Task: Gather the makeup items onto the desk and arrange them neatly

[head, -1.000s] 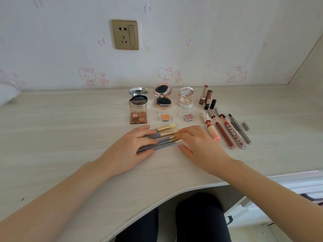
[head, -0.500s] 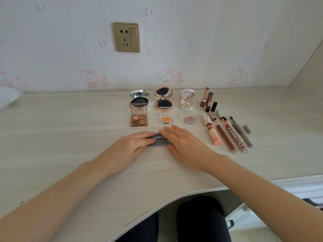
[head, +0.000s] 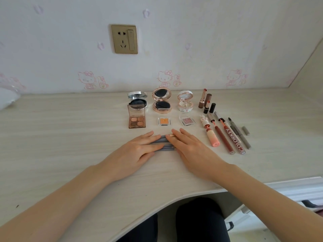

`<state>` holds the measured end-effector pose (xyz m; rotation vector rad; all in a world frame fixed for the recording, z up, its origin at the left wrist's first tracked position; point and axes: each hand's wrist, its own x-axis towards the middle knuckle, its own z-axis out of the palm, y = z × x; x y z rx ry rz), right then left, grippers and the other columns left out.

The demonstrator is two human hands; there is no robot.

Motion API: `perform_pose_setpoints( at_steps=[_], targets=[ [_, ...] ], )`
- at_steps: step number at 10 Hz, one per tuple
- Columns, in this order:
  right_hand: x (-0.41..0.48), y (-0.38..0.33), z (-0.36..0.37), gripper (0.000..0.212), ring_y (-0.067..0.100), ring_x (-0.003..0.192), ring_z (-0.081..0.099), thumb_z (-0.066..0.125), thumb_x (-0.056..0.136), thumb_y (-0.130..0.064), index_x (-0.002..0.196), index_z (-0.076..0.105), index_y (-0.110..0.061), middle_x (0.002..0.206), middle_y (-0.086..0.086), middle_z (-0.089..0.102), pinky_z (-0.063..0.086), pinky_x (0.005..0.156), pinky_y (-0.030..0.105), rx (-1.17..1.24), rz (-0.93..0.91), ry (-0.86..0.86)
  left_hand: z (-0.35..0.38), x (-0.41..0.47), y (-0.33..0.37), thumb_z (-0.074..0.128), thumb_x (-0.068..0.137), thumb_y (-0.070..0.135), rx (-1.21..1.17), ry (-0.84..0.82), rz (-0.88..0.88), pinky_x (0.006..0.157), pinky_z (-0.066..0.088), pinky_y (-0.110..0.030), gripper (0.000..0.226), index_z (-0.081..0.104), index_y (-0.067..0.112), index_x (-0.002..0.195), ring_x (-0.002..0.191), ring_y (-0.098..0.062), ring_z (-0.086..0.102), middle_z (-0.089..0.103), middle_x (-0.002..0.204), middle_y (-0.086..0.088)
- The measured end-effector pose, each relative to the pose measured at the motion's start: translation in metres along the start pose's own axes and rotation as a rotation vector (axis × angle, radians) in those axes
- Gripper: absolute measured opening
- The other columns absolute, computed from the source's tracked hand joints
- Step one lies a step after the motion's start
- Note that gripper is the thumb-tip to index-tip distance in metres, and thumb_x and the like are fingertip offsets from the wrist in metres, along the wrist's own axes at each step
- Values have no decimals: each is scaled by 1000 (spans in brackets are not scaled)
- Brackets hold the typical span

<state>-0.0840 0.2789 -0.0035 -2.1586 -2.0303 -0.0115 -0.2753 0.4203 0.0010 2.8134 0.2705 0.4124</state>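
Both hands lie flat with straight fingers on a bundle of grey makeup brushes (head: 161, 143) near the middle of the table (head: 61, 137). The left hand (head: 134, 152) covers the handles and the right hand (head: 190, 151) covers the other end. Toward the back edge lie open compacts (head: 161, 101), an eyeshadow palette (head: 136, 118), lipsticks (head: 205, 102) and lip gloss tubes (head: 225, 137).
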Motion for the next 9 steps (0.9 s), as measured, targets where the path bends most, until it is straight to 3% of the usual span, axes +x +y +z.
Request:
perform_pose_setpoints(
  at_steps=[3,6,8,9],
  targets=[
    [-3,0,1,54,24,148,3,33,102,-17,152,14,-27,160,1,9,12,120,38,1,13,12,-1,-7,-1,36,102,28,75,-47,14,120,9,-25,41,40,37,142,147,-6,4,20,157,11],
    [-1,0,2,54,27,148,-1,30,103,-20,152,10,-24,160,3,6,10,120,40,-27,27,11,-1,-7,3,42,101,18,74,-30,3,117,7,-16,43,43,31,142,146,0,6,26,155,10],
    [-8,-4,-10,58,21,148,-1,39,100,-21,152,15,-25,160,0,13,4,118,30,56,-2,121,-8,-8,4,48,96,19,-17,-20,-80,116,7,-15,57,30,41,145,141,12,1,22,152,27],
    [-23,0,-23,56,13,148,-2,41,100,-26,151,18,-26,159,-6,15,-1,116,29,56,46,186,-9,-13,9,49,96,23,4,61,-179,115,11,-15,52,36,42,142,139,15,3,24,147,31]
  ],
)
